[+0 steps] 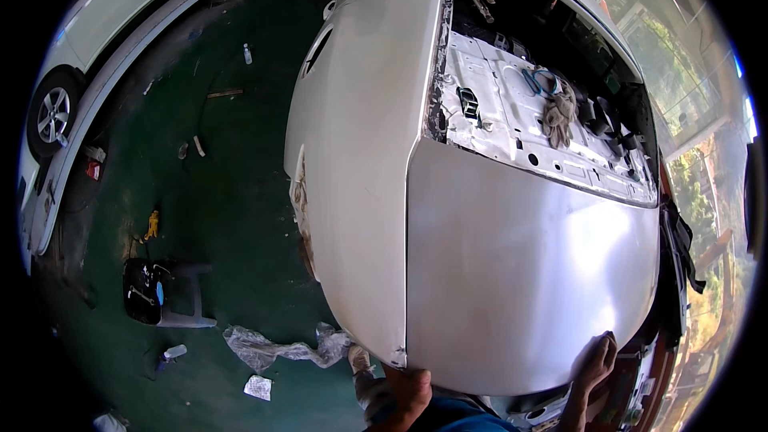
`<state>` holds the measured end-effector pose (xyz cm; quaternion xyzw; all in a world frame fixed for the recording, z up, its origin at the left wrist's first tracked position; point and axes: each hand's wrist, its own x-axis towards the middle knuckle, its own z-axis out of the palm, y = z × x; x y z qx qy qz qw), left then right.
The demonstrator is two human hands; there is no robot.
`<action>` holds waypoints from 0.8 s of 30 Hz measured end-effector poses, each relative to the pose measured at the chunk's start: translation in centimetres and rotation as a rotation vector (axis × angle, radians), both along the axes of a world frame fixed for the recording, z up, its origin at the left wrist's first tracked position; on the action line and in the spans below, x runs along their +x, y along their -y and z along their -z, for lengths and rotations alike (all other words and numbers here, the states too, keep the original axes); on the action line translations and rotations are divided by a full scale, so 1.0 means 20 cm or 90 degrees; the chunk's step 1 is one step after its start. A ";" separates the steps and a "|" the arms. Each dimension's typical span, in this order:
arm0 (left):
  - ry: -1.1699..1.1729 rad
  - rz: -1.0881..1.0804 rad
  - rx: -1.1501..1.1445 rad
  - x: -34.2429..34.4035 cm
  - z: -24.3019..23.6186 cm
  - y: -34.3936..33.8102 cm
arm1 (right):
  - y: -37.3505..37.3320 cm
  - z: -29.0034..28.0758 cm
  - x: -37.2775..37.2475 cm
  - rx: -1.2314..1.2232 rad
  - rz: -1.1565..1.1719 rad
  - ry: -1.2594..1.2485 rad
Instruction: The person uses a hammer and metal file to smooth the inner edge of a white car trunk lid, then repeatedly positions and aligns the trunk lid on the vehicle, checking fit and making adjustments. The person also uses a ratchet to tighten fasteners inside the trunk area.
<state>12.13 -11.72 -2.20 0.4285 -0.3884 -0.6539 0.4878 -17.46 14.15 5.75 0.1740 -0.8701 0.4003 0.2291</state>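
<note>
A silver-grey trunk lid (pixel 512 272) lies in the rear of a white car body (pixel 356 152), a narrow dark seam running between it and the left rear panel. At the lid's near left corner, my left hand (pixel 410 390) is closed at the lower edge, its fingers partly hidden. My right hand (pixel 597 360) has curled fingers against the lid's near right edge. Ahead of the lid, the rear window opening has no glass and shows a bare metal shelf (pixel 496 88). A pair of grey work gloves (pixel 560 116) rests on that shelf.
On the green floor to the left are a stool (pixel 188 296) with tools, crumpled plastic sheeting (pixel 280 348), a yellow tool (pixel 152 226) and bottles. Another white car (pixel 104 8) stands at far left beside a metal rail. Large windows (pixel 680 48) line the right side.
</note>
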 end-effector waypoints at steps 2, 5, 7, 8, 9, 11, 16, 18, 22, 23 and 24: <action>0.041 0.006 -0.090 0.01 -0.01 0.01 | 0.05 -0.02 0.01 -0.019 0.006 0.009; 0.027 -0.005 -0.119 -0.04 -0.03 0.04 | 0.01 -0.02 0.01 -0.021 0.000 -0.013; 0.033 -0.006 -0.151 -0.04 0.01 0.04 | 0.03 -0.03 0.02 -0.041 0.003 -0.013; 0.031 -0.003 -0.152 -0.04 0.03 0.03 | 0.04 -0.03 0.03 -0.050 0.003 -0.006; 0.029 -0.001 -0.154 -0.04 0.03 0.04 | 0.05 -0.04 0.03 -0.051 0.003 -0.022; 0.041 0.004 -0.150 -0.04 -0.01 0.02 | 0.05 -0.05 0.04 -0.075 -0.014 -0.026; 0.008 0.017 -0.144 0.00 0.12 0.03 | 0.03 -0.11 0.07 -0.035 -0.092 -0.073; -0.003 0.035 -0.143 0.02 0.17 0.04 | -0.03 -0.11 0.05 -0.001 -0.125 -0.100; -0.068 0.033 -0.065 -0.01 0.09 0.00 | -0.14 -0.14 0.06 0.098 -0.196 -0.160; -0.082 0.013 -0.057 -0.02 0.07 -0.02 | -0.18 -0.13 0.05 0.097 -0.218 -0.171; -0.089 -0.002 -0.043 -0.04 0.05 -0.03 | -0.21 -0.12 0.03 0.097 -0.239 -0.181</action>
